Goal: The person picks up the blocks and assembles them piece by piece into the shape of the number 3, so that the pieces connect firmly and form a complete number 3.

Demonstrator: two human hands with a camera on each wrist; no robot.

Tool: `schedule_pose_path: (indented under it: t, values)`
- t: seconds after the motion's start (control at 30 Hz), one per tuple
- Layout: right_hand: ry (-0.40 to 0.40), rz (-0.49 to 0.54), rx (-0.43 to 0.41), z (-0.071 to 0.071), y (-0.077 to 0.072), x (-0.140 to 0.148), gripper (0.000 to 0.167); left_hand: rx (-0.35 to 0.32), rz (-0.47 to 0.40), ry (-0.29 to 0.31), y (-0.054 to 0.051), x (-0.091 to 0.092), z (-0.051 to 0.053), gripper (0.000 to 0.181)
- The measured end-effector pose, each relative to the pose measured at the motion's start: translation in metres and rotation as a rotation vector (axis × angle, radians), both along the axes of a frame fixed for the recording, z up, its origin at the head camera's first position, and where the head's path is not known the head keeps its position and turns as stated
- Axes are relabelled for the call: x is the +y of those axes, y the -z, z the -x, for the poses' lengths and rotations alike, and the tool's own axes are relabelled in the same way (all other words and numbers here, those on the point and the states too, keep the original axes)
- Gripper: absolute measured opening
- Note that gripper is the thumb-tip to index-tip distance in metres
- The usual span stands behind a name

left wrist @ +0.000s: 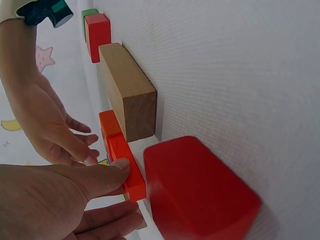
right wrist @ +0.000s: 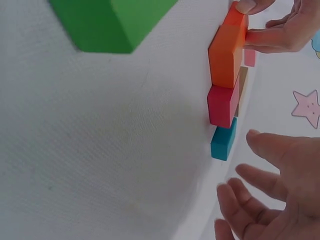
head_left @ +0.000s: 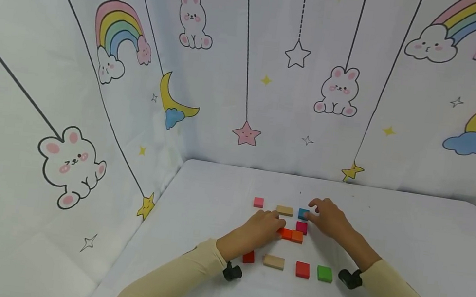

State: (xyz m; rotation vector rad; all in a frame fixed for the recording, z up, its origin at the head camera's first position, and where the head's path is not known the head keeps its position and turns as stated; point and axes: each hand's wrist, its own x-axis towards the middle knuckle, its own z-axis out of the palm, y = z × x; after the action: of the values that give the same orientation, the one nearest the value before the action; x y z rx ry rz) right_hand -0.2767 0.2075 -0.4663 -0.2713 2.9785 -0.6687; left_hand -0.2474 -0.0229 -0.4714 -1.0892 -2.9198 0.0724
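Note:
My left hand (head_left: 257, 230) pinches a red-orange block (head_left: 286, 234) between thumb and fingers, low over the white table. An orange block (head_left: 297, 237) touches its right end. Just behind that stands a crimson block (head_left: 301, 228), and in the right wrist view these form a line with a blue block (right wrist: 223, 140). Close to the blue block is my right hand (head_left: 330, 220), its fingers spread and loosely bent. The right wrist view shows a gap between those fingers and the blue block.
Behind lie a pink block (head_left: 259, 202) and a wooden block (head_left: 285, 210). Along the front are a dark red block (head_left: 248, 257), another wooden block (head_left: 274, 262), a red block (head_left: 302, 270) and a green block (head_left: 324, 274). A printed curtain (head_left: 223, 83) hangs behind the table (head_left: 407, 246).

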Motion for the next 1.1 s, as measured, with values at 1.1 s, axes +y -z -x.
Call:
schedule_pose_path:
  t: [1.1]
  values:
    - [0.054,-0.008,-0.011,0.0034,0.0054,-0.0072,0.037,0.021,0.021,-0.004,-0.0018,0.0012,-0.0009,0.031]
